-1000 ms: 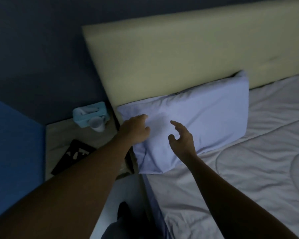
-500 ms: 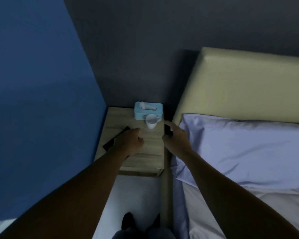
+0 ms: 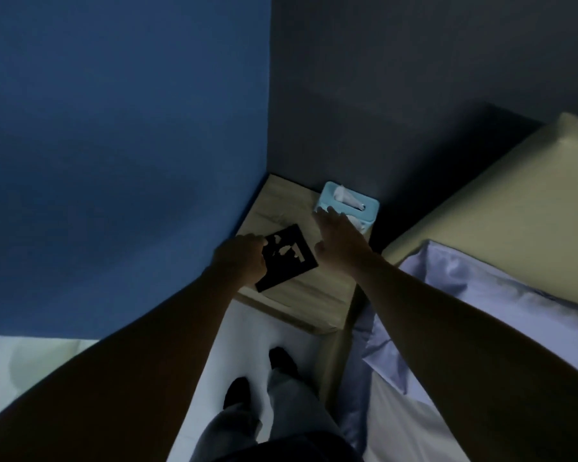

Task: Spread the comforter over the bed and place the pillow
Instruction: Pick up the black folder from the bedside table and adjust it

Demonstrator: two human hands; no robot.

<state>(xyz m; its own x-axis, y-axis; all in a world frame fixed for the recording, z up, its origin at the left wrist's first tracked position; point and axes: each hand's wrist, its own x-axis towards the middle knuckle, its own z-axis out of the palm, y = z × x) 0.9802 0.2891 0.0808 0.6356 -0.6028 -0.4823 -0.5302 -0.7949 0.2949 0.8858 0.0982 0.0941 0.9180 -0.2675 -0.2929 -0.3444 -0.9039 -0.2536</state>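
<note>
At the bottom of the frame the person's legs and dark shoes [image 3: 282, 360] stand on a pale floor [image 3: 244, 331] beside the bed; two bare forearms reach up from the lower corners toward the middle; at lower right the white comforter [image 3: 411, 425] covers the mattress, and the pale blue pillow [image 3: 474, 305] lies above it, its top edge against the beige headboard [image 3: 501, 208] at the right edge; at centre the left hand [image 3: 239, 263] is closed on the left edge of a black card [image 3: 289, 256] with pale cut-out shapes, which lies on the wooden tabletop [image 3: 301, 295] of the nightstand; the right hand [image 3: 339, 243] is spread flat with fingers apart, gripping nothing, over the tabletop just in front of a light blue tissue box [image 3: 347, 203]; a white cup behind that hand is mostly hidden; farther up, a blue wall [image 3: 124, 128] fills the upper left and a dark grey wall [image 3: 397, 78] the upper right
</note>
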